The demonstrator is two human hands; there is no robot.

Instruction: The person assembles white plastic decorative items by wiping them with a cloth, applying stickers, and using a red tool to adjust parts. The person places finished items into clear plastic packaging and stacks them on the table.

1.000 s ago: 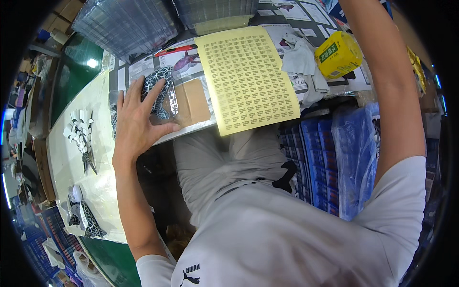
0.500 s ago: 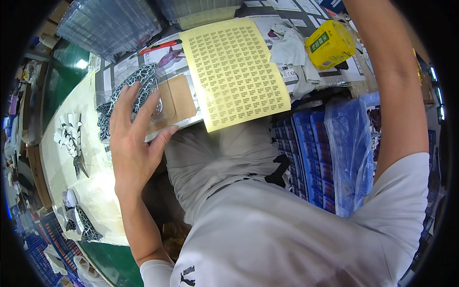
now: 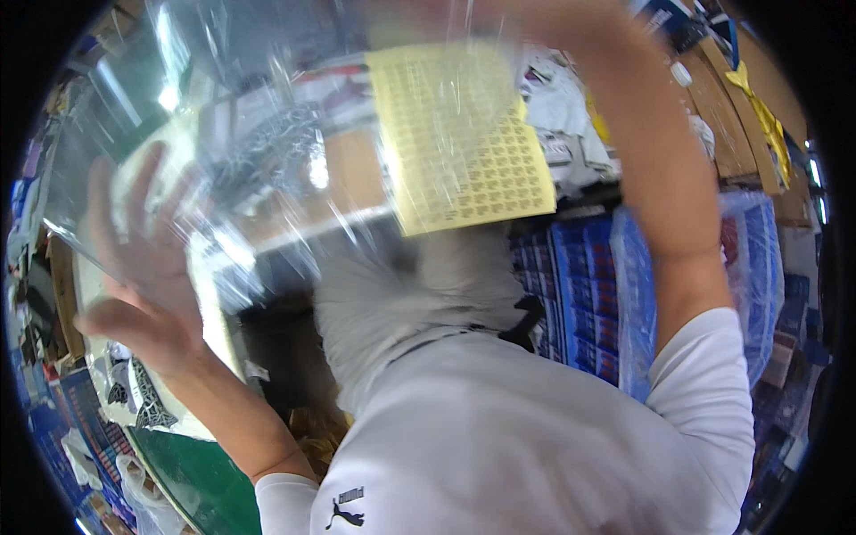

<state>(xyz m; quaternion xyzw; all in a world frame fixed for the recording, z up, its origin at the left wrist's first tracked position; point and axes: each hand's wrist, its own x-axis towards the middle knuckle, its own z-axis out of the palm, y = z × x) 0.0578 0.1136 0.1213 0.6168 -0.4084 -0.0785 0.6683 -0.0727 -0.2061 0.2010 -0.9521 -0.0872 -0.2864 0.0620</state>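
A large piece of clear plastic point(image 3: 209, 98), streaked by motion, spans the upper left; whether it is a sheet or a tray I cannot tell. Beneath its lower left edge is my left hand point(image 3: 147, 267), seen partly through it with fingers spread. My right forearm reaches up and across the top, where my right hand point(image 3: 428, 11) is a smear at the plastic's far side; its grip is hidden by blur. Under the plastic lie a black-and-white crackle-patterned piece point(image 3: 276, 147) and a brown card point(image 3: 352, 169). A yellow sheet of printed labels point(image 3: 499, 183) overhangs the table's near edge.
Blue plastic crates point(image 3: 584, 294) stand to the right of my lap. A white cloth point(image 3: 566, 111) lies beyond the labels, and cardboard boxes point(image 3: 720, 107) are at the far right. Another patterned piece point(image 3: 152, 401) rests on the left, above a green surface point(image 3: 201, 473).
Clear plastic has come in over the table's left side. My left hand has moved left off the patterned piece and spread its fingers. My right arm has swung inward to the left.
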